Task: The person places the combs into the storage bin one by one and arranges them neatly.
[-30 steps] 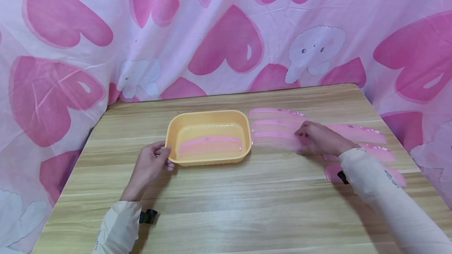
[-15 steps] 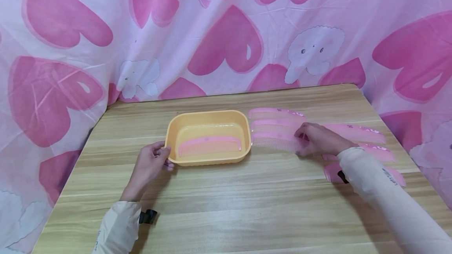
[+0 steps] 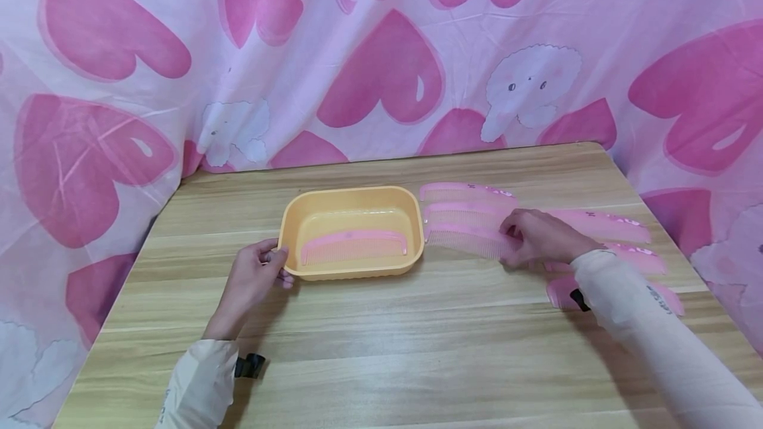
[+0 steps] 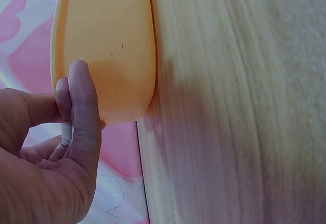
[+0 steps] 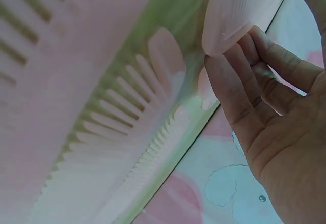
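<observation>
A yellow plastic basin stands on the table, with one pink comb lying inside. My left hand grips the basin's left end, thumb over the rim and fingers along the outer wall. To the right of the basin, my right hand pinches the right end of a pink comb, the nearest in a column beside the basin. That comb's teeth face me, and it slants down toward the hand. In the right wrist view, thumb and fingers meet at the end of the held comb.
Two more pink combs lie behind the held one, a middle comb and a back comb. A second column of pink combs lies farther right, partly under the right forearm. A pink heart-print curtain hangs behind the wooden table.
The right hand has shifted slightly down, and the right end of the comb it pinches has tilted a little toward me. The left hand and basin have stayed put.
</observation>
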Action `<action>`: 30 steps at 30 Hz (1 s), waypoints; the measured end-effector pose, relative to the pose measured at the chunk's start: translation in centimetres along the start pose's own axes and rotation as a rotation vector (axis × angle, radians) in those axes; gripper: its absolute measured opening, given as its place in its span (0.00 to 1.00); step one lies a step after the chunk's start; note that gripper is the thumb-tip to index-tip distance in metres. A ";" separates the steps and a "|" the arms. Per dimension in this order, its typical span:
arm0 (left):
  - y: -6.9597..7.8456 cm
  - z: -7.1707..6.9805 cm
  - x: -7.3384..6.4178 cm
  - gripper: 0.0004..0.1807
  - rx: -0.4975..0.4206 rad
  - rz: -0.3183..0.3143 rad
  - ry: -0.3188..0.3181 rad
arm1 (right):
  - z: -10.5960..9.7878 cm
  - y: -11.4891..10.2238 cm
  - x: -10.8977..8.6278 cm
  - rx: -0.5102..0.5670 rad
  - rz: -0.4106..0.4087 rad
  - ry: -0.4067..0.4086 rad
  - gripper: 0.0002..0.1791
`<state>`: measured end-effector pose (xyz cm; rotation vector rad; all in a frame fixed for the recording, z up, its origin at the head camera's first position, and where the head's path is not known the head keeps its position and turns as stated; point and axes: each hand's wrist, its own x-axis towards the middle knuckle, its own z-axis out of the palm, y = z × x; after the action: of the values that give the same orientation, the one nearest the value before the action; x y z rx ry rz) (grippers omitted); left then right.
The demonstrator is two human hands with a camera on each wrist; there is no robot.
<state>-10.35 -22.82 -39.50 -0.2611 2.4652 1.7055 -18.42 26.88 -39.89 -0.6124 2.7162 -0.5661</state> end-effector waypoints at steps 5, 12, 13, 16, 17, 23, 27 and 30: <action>0.0 0.0 0.0 0.23 0.003 0.006 -0.001 | -0.6 0.2 -0.1 0.020 -0.004 0.032 0.29; 0.0 -0.1 0.0 0.23 0.009 0.006 -0.001 | -1.7 -0.1 0.2 0.077 0.022 0.035 0.30; 0.0 -0.1 0.0 0.23 0.010 0.006 -0.001 | -1.9 -0.2 0.3 0.098 0.033 0.030 0.30; 0.0 0.0 0.0 0.24 0.014 0.008 -0.001 | -2.3 -0.7 0.4 0.122 0.051 0.031 0.30; 0.0 0.0 -0.1 0.24 0.016 0.008 -0.001 | -2.4 -0.8 0.4 0.128 0.057 0.030 0.30; 0.0 0.0 -0.1 0.24 0.019 0.007 -0.003 | -3.4 -1.7 1.2 0.068 -0.005 0.079 0.25; 0.0 0.0 -0.1 0.23 0.016 0.009 -0.004 | -4.1 -2.3 1.9 0.063 -0.034 0.094 0.22; 0.0 0.0 -0.1 0.23 0.006 0.010 -0.004 | -4.6 -3.0 2.6 0.056 -0.054 0.097 0.21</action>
<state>-10.30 -22.78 -39.47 -0.2448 2.4725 1.7006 -21.31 24.63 -35.12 -0.6627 2.7699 -0.6999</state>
